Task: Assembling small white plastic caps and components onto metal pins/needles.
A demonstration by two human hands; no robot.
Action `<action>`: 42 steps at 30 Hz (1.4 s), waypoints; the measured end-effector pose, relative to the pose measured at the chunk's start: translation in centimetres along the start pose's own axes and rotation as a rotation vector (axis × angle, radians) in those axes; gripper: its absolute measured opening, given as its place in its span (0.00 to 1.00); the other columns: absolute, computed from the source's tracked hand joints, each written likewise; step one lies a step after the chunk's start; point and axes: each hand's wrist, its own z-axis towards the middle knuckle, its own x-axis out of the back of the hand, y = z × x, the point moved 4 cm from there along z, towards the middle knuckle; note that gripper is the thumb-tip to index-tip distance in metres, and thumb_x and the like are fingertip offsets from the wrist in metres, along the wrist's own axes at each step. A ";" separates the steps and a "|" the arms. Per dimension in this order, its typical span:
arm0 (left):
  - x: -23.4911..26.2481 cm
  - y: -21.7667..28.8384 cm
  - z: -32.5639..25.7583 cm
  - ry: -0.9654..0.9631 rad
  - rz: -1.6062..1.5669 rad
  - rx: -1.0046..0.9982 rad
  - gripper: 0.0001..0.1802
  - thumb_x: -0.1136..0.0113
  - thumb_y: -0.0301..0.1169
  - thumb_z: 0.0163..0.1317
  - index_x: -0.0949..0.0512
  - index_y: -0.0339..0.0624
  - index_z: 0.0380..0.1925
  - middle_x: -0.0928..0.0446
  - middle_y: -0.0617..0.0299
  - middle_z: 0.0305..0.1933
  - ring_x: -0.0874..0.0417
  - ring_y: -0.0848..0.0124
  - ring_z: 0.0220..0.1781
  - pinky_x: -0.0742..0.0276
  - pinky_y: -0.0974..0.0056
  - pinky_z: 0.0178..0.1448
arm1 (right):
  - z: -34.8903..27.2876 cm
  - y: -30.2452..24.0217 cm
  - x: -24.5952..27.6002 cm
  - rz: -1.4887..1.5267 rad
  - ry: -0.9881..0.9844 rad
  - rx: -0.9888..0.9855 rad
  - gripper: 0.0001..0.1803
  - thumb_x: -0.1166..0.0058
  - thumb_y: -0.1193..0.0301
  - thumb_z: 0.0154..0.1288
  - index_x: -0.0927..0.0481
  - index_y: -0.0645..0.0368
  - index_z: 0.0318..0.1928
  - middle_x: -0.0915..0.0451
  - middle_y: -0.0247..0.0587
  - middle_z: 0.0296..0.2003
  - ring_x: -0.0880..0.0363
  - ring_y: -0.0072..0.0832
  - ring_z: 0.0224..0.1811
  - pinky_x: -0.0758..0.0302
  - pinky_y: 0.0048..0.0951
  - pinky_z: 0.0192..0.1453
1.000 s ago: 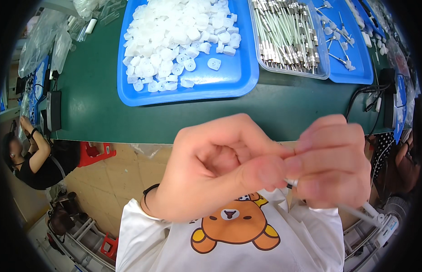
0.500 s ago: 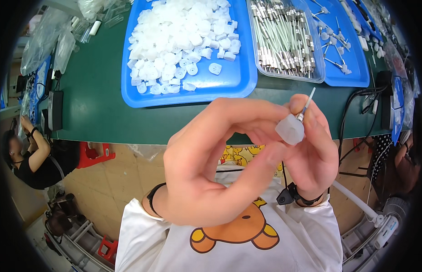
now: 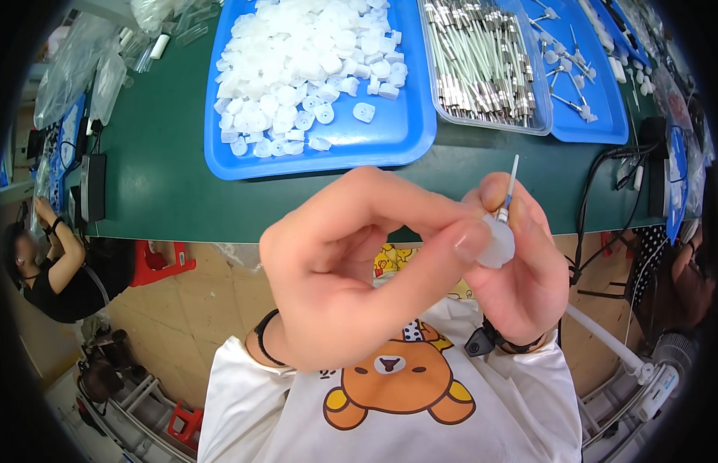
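My left hand point(image 3: 351, 270) pinches a translucent white plastic cap point(image 3: 498, 245) between thumb and forefinger. My right hand point(image 3: 532, 258) is closed around a thin white rod with a metal collar point(image 3: 507, 202), gripping it between thumb and fingertips. The rod points up and slightly right, and its collar end meets the top of the cap; how deep it sits cannot be seen. Both hands are together above the near edge of the table, in front of my shirt.
Beyond my hands lies a blue tray point(image 3: 320, 158) heaped with similar caps. Right of it stands a clear box point(image 3: 494, 127) of rods, then a blue tray point(image 3: 606, 127) with joined pieces. Black cables point(image 3: 598, 177) hang over the right edge. A person point(image 3: 54, 270) sits at far left.
Both hands have shifted a little left. The left thumb and forefinger now close on the cap, covering more of it. The rod has tipped more upright.
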 end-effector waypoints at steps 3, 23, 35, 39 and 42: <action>-0.2 -0.4 0.1 -0.005 -0.097 0.047 0.04 0.50 0.22 0.50 0.32 0.31 0.25 0.28 0.54 0.24 0.26 0.74 0.24 0.29 0.72 0.27 | 0.0 0.2 -0.2 0.087 -0.012 0.005 0.11 0.61 0.71 0.59 0.34 0.66 0.39 0.30 0.42 0.35 0.30 0.26 0.37 0.32 0.27 0.41; -0.7 -1.2 0.1 0.005 -0.319 0.245 0.09 0.48 0.22 0.42 0.35 0.36 0.26 0.32 0.58 0.24 0.31 0.73 0.24 0.36 0.70 0.30 | -0.1 0.3 0.1 -0.020 0.037 0.080 0.11 0.59 0.72 0.58 0.34 0.66 0.40 0.29 0.41 0.33 0.30 0.21 0.34 0.33 0.21 0.37; -0.2 -1.9 0.3 -0.107 -0.107 -0.022 0.11 0.42 0.26 0.47 0.35 0.39 0.25 0.34 0.61 0.22 0.33 0.74 0.24 0.37 0.72 0.28 | -0.6 -0.8 -0.8 -0.518 0.201 0.333 0.11 0.50 0.69 0.52 0.32 0.65 0.29 0.32 0.39 0.26 0.36 0.20 0.26 0.36 0.19 0.29; -0.1 -2.8 -0.6 -0.172 -0.373 -0.083 0.10 0.48 0.16 0.47 0.35 0.31 0.30 0.34 0.54 0.32 0.32 0.74 0.30 0.33 0.72 0.36 | -0.8 -0.4 -0.4 -0.538 0.137 0.328 0.10 0.50 0.72 0.51 0.31 0.66 0.31 0.31 0.41 0.26 0.35 0.19 0.24 0.36 0.16 0.26; 0.2 -3.0 -0.6 -0.203 -0.271 -0.139 0.09 0.49 0.18 0.50 0.37 0.33 0.31 0.34 0.53 0.32 0.33 0.73 0.31 0.34 0.72 0.37 | -0.5 -0.7 -0.2 -0.464 -0.074 0.362 0.11 0.55 0.86 0.50 0.31 0.73 0.37 0.28 0.48 0.34 0.28 0.25 0.34 0.30 0.22 0.35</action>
